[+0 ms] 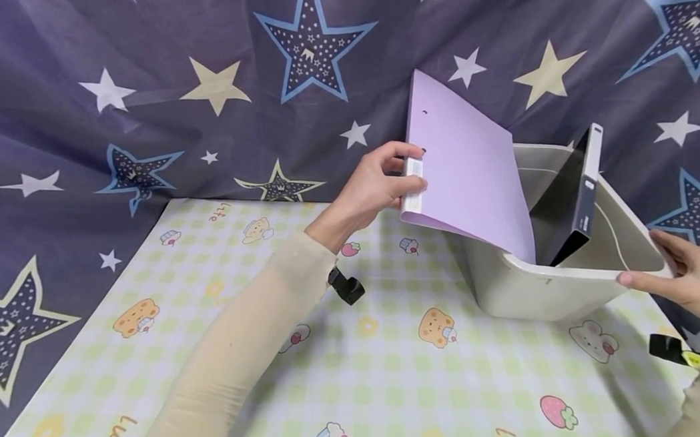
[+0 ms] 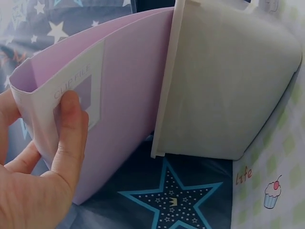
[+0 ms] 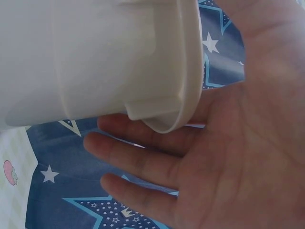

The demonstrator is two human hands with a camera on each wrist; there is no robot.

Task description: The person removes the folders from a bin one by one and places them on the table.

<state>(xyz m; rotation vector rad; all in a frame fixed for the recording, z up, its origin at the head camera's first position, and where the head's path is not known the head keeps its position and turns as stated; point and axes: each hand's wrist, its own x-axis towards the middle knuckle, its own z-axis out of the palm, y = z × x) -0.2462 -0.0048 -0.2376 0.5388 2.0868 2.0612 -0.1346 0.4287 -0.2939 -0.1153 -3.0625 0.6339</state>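
My left hand (image 1: 374, 180) grips a light purple clip file folder (image 1: 467, 164) by its spine, thumb on the white "CLIP FILE" label (image 2: 81, 95). The folder is tilted, its far lower end inside the mouth of an off-white plastic bin (image 1: 529, 294). Leaning in that bin, to the right of the purple folder, is a black binder (image 1: 583, 197) with a pale edge. My right hand (image 1: 699, 277) rests against the bin's right front corner, thumb at the rim. In the right wrist view its other fingers (image 3: 138, 160) extend fairly straight beside the bin's outer wall.
A green-and-white checked tablecloth (image 1: 336, 380) with cartoon prints covers the table under the bin. Behind it hangs a dark blue curtain (image 1: 169, 122) with stars. Dark wrist camera mounts (image 1: 346, 287) sit at both cuffs.
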